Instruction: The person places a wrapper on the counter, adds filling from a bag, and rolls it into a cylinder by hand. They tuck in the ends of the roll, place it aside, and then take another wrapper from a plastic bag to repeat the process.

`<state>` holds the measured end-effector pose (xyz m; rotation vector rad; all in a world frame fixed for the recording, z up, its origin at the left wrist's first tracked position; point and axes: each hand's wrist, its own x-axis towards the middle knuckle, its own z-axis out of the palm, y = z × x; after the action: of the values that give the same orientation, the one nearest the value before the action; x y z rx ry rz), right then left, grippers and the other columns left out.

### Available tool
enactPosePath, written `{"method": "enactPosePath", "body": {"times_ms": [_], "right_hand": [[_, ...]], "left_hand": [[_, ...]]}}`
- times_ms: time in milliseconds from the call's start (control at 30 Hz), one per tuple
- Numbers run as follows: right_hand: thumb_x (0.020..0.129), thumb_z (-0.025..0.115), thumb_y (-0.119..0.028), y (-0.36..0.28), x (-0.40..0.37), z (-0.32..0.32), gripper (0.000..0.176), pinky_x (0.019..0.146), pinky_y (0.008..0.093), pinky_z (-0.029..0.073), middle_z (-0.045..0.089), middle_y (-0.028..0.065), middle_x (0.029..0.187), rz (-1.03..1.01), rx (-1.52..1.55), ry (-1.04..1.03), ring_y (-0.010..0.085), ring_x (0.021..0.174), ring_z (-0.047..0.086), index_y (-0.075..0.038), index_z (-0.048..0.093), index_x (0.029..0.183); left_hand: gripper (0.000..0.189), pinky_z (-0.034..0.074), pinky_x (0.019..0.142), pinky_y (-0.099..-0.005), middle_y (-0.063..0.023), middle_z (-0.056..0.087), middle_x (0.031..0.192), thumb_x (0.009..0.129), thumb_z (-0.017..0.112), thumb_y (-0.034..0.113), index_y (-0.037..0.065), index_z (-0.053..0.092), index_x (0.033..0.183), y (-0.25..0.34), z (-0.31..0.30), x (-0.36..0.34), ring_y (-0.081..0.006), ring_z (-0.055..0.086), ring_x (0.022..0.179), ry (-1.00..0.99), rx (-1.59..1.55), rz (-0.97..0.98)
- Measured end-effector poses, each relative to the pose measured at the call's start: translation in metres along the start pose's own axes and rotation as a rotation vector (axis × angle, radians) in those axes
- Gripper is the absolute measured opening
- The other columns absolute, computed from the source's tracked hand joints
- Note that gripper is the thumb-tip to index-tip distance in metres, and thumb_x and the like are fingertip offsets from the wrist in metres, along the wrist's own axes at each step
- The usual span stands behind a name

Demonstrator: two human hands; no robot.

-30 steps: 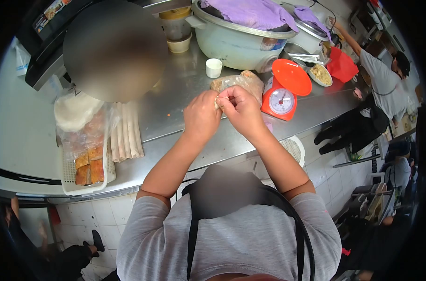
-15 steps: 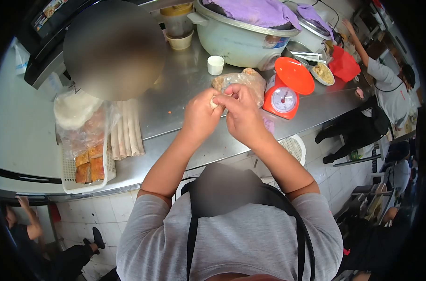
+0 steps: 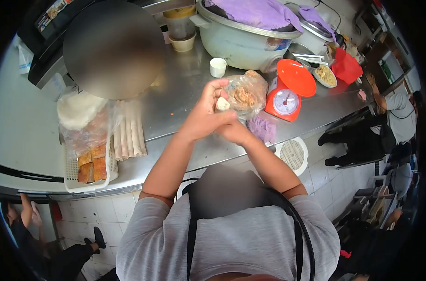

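A small pale lump of dough (image 3: 222, 104) rests in the curled fingers of my left hand (image 3: 204, 112), which is closed around it. My right hand (image 3: 234, 130) is low against the left hand's thumb side, and its fingers are mostly hidden. Just beyond both hands lies a clear plastic bag (image 3: 247, 95) with an orange-brown crumbly filling inside. A red kitchen scale (image 3: 285, 102) with a round dial and a tilted red pan stands to the right of the bag. Below the bag is a crumpled purple cloth (image 3: 261, 129).
A white cup (image 3: 218, 67) stands before a large lidded tub (image 3: 241, 44). Farther right are a bowl of pale food (image 3: 325, 76) and a red bag (image 3: 347, 66). At left, pale rolls (image 3: 130, 131) lie beside a white basket (image 3: 112, 168) of browned pieces. Other people stand on both sides.
My hands have gone from pinching the dough together to the right hand dropping below the left. The dough shows more. At right, a co-worker's raised arm has come down.
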<state>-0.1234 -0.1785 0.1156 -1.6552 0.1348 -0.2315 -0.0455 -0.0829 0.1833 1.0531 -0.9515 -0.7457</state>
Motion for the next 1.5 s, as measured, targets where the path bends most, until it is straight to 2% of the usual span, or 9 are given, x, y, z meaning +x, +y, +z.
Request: {"method": "enactPosePath", "body": {"times_ms": [167, 300, 600, 700, 933, 1133, 1267, 1367, 1500], "right_hand": [[0.064, 0.053, -0.005, -0.006, 0.004, -0.026, 0.031, 0.082, 0.0372, 0.042, 0.058, 0.0142, 0.090, 0.189, -0.414, -0.264, 0.0296, 0.093, 0.055, -0.001, 0.055, 0.094], [0.058, 0.051, -0.003, -0.044, -0.014, -0.044, 0.039, 0.083, 0.0401, 0.041, 0.053, 0.0166, 0.099, -0.442, -0.687, 0.172, 0.0356, 0.097, 0.050, -0.006, 0.056, 0.097], [0.054, 0.048, 0.001, -0.085, -0.030, -0.018, 0.052, 0.089, 0.0427, 0.033, 0.045, 0.0173, 0.115, -0.627, -0.959, 0.321, 0.0352, 0.105, 0.043, -0.011, 0.055, 0.105], [0.054, 0.048, 0.001, -0.083, -0.033, -0.013, 0.051, 0.089, 0.0437, 0.033, 0.044, 0.0173, 0.116, -0.606, -0.949, 0.336, 0.0353, 0.105, 0.043, -0.011, 0.055, 0.104], [0.053, 0.055, -0.001, -0.080, -0.025, -0.006, 0.054, 0.091, 0.0449, 0.032, 0.042, 0.0200, 0.122, -0.595, -1.150, 0.288, 0.0348, 0.111, 0.041, -0.011, 0.054, 0.106], [0.068, 0.059, -0.004, -0.015, -0.003, 0.005, 0.057, 0.090, 0.0364, 0.039, 0.041, 0.0185, 0.124, -0.201, -0.187, -0.077, 0.0246, 0.115, 0.042, -0.004, 0.040, 0.122], [0.077, 0.060, -0.010, 0.020, 0.020, 0.046, 0.054, 0.076, 0.0317, 0.046, 0.054, 0.0123, 0.103, 0.075, -0.106, -0.322, 0.0180, 0.093, 0.055, -0.003, 0.035, 0.125], [0.078, 0.059, -0.010, 0.001, 0.050, 0.081, 0.056, 0.065, 0.0288, 0.048, 0.056, 0.0049, 0.090, 0.370, -0.093, -0.446, 0.0126, 0.077, 0.056, -0.006, 0.032, 0.127], [0.078, 0.060, -0.011, 0.018, 0.101, 0.134, 0.051, 0.055, 0.0277, 0.048, 0.058, 0.0052, 0.084, 0.519, 0.025, -0.410, 0.0133, 0.069, 0.057, -0.005, 0.036, 0.123]], "left_hand": [[0.019, 0.044, 0.067, -0.0227, -0.0039, 0.053, 0.086, 0.079, 0.060, 0.008, 0.004, 0.053, 0.096, -0.012, -0.009, 0.003, -0.0102, 0.052, 0.079, -0.033, 0.143, -0.093], [0.008, 0.044, 0.059, -0.0236, -0.0010, 0.056, 0.068, 0.079, 0.061, 0.008, 0.003, 0.056, 0.082, -0.015, -0.007, 0.001, -0.0084, 0.053, 0.062, 0.165, 0.121, -0.087], [0.014, 0.045, 0.058, -0.0285, -0.0080, 0.060, 0.073, 0.070, 0.063, 0.005, 0.002, 0.058, 0.082, -0.004, 0.001, -0.003, -0.0174, 0.057, 0.065, 0.323, 0.784, 0.215], [0.017, 0.045, 0.057, -0.0365, -0.0115, 0.060, 0.076, 0.069, 0.066, 0.014, 0.005, 0.057, 0.081, -0.004, 0.003, -0.006, -0.0306, 0.058, 0.068, 0.324, 0.823, 0.252], [0.014, 0.046, 0.058, -0.0353, -0.0128, 0.060, 0.076, 0.071, 0.063, 0.012, 0.005, 0.057, 0.082, -0.020, 0.001, -0.014, -0.0298, 0.059, 0.069, 0.319, 0.793, 0.299], [0.018, 0.046, 0.059, -0.0265, -0.0024, 0.058, 0.074, 0.085, 0.056, 0.021, 0.005, 0.054, 0.093, -0.002, -0.026, -0.021, -0.0101, 0.055, 0.065, 0.435, 0.196, -0.060], [0.047, 0.045, 0.076, -0.0315, -0.0106, 0.052, 0.105, 0.088, 0.046, 0.041, 0.006, 0.038, 0.120, -0.013, -0.070, -0.034, -0.0189, 0.055, 0.087, 0.558, -0.224, -0.113], [0.057, 0.041, 0.085, -0.0348, -0.0124, 0.046, 0.114, 0.088, 0.045, 0.045, 0.006, 0.035, 0.128, -0.025, -0.126, -0.055, -0.0216, 0.052, 0.098, 0.772, -0.309, -0.142], [0.066, 0.039, 0.083, -0.0330, -0.0088, 0.046, 0.120, 0.084, 0.051, 0.047, 0.005, 0.031, 0.132, 0.019, -0.174, -0.123, -0.0191, 0.050, 0.100, 0.829, 0.139, -0.340]]}}
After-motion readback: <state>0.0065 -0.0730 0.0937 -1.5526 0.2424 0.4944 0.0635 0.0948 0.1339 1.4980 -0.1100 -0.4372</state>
